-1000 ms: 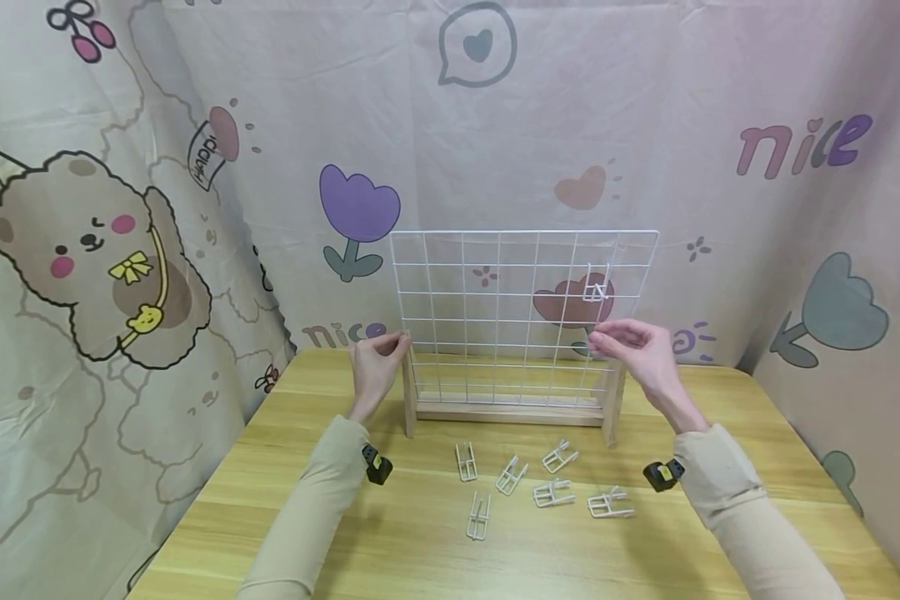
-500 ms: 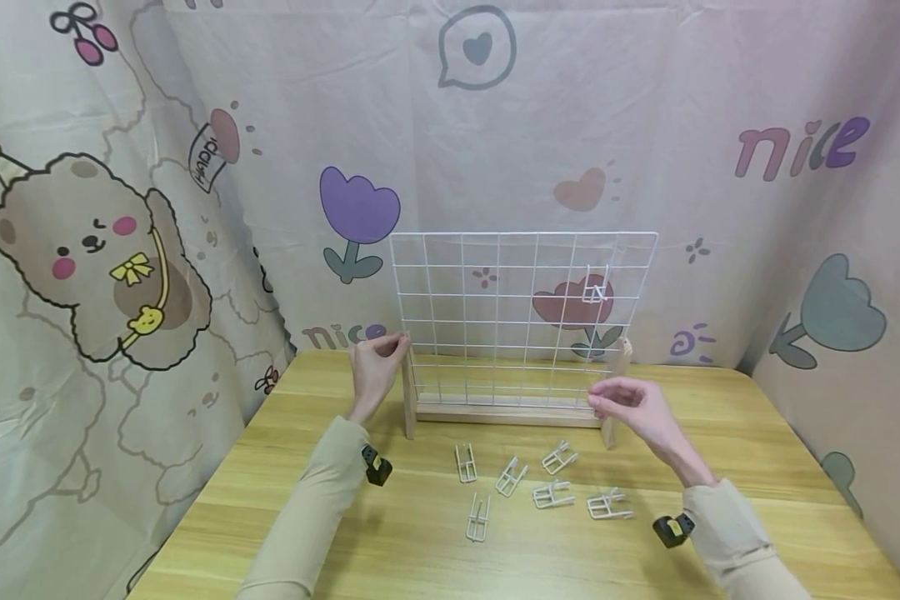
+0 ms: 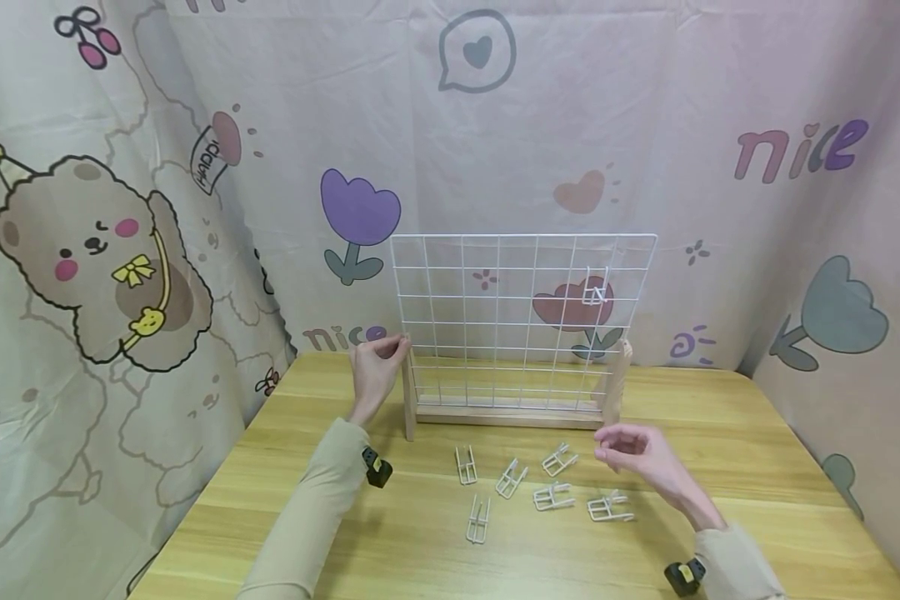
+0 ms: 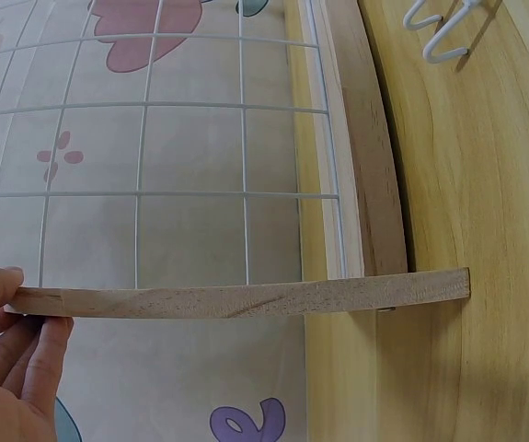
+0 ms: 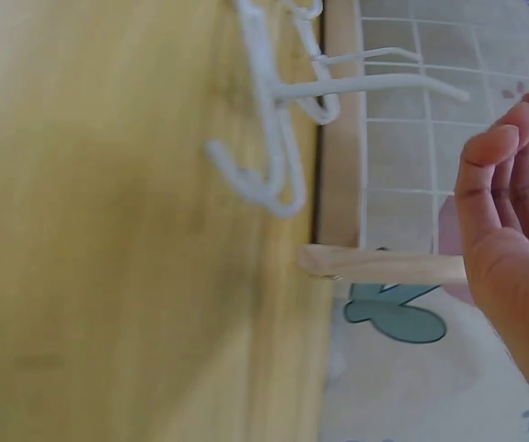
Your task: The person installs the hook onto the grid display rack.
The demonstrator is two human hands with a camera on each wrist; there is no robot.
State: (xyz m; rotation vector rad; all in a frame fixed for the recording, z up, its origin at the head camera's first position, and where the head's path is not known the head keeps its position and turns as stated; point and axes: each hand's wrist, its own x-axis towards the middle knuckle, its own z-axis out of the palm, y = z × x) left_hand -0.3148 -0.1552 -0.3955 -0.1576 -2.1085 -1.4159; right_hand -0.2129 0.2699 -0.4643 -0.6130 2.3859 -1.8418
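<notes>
A white wire grid (image 3: 525,236) stands upright in a wooden base (image 3: 510,416) with two side posts. My left hand (image 3: 375,371) pinches the upper end of the left post (image 4: 200,302) between thumb and fingers, as the left wrist view shows. One white wire hook (image 3: 595,296) hangs on the grid, upper right. My right hand (image 3: 648,462) is in front of the right post, with bent, relaxed fingers and nothing in them. Close below it lies a white hook (image 3: 610,506), blurred in the right wrist view.
Several more white hooks, one a double-pronged hook (image 3: 478,519), lie scattered on the wooden table (image 3: 390,542) before the rack. A printed curtain (image 3: 525,150) hangs behind and on both sides.
My right hand has come down from beside the grid's right side to low over the table by the hooks. The left hand stays on its post.
</notes>
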